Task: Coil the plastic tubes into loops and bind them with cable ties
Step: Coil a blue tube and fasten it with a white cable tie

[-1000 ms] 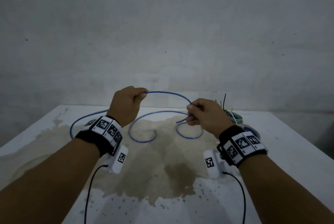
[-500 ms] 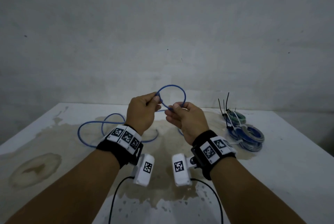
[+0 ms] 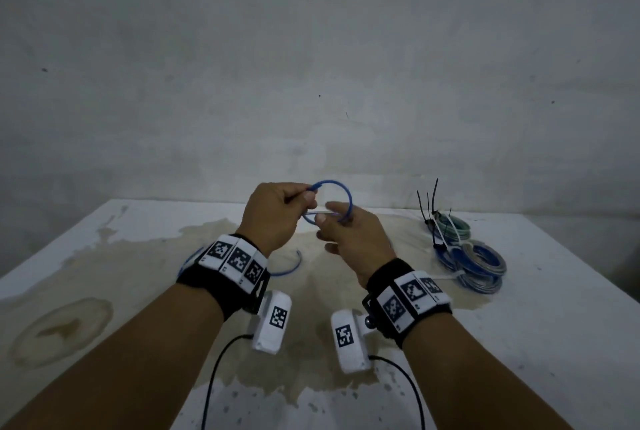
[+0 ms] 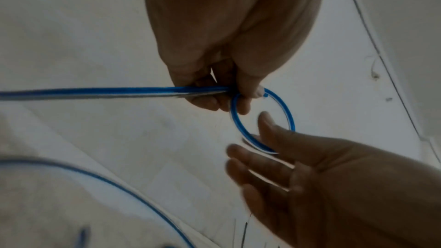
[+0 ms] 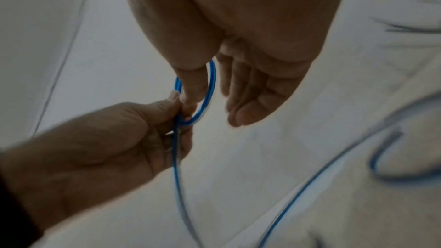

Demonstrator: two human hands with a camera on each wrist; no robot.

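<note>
Blue tube [image 3: 341,191] forms 1 small loop, pinched by the left hand [image 3: 273,218]. The right hand [image 3: 353,242] has straight fingers inside it

Above the middle of the stained white table [image 3: 554,343], the left hand [image 3: 273,218] pinches a thin blue plastic tube [image 3: 341,191] where it closes into a small loop. The right hand [image 3: 353,242], fingers relaxed and spread, touches the loop's lower right side. More of the tube lies on the table behind the left wrist. Near the table's far right edge sit finished blue and greenish tube coils [image 3: 474,265], bound with black cable ties [image 3: 433,204] and white ones.
</note>
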